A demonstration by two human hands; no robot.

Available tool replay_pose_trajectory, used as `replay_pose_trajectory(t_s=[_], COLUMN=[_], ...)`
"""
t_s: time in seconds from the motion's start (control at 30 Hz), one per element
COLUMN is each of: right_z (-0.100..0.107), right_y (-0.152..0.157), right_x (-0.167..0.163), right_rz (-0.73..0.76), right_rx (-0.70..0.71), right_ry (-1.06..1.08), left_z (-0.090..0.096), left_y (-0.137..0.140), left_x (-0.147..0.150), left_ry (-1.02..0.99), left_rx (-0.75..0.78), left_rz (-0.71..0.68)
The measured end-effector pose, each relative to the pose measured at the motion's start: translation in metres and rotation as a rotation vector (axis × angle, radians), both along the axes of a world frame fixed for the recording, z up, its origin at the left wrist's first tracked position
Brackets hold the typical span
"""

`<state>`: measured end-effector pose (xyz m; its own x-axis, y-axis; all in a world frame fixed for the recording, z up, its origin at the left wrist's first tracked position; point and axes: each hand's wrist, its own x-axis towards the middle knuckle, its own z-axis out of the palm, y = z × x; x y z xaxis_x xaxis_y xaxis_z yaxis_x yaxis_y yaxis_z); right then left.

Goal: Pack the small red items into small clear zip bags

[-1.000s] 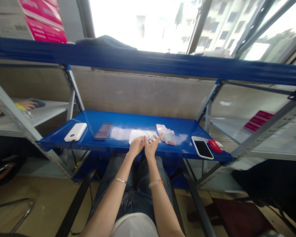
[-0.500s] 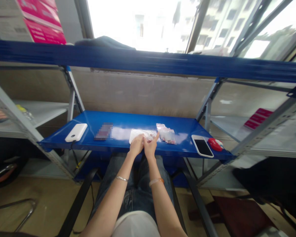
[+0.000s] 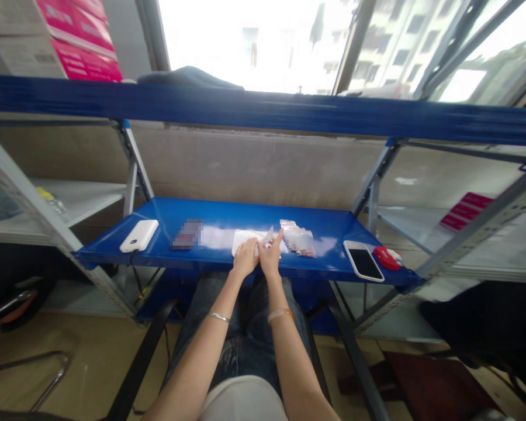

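Head view: both sets of fingers nearly meet over the front of the bench (image 3: 162, 211), left hand (image 3: 246, 257) and right hand (image 3: 269, 257) side by side, probably so they can share one tiny job. Fingers look curled in close, right index sticking out, but honestly I can't tell what either is pinching. What looks like a small clear bag (image 3: 269, 235) pokes up right at the right fingers. Under and just past the left ones there's a white sheet (image 3: 241, 237), maybe a backing to work over. Just right of the right fingertips sit clear bags (image 3: 298, 238) with reddish bits inside, handy I'd guess. Farther right, phone (image 3: 363, 261) and a red-and-white item (image 3: 387, 258), likely parked out of the way. Well left of the fingers, a white power bank (image 3: 139, 235) sits with its cable (image 3: 134, 254) at the front edge, presumably keeping the cord off the middle.
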<state>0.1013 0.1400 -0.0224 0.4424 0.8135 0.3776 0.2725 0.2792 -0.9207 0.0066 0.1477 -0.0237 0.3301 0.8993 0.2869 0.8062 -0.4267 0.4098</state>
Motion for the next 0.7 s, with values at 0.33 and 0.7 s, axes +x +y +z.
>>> replay_pose_trajectory(t_s=[0.33, 0.7], right_z=[-0.016, -0.029], right_y=[0.010, 0.018], right_x=[0.012, 0.014], right_rz=[0.000, 0.037], right_rx=[-0.048, -0.012], right_ry=[-0.141, -0.015], left_z=[0.005, 0.007], left_y=[0.020, 0.020], left_x=[-0.009, -0.015], left_ry=[0.083, -0.211], left_rx=[-0.024, 0.041], left_rz=[-0.046, -0.065])
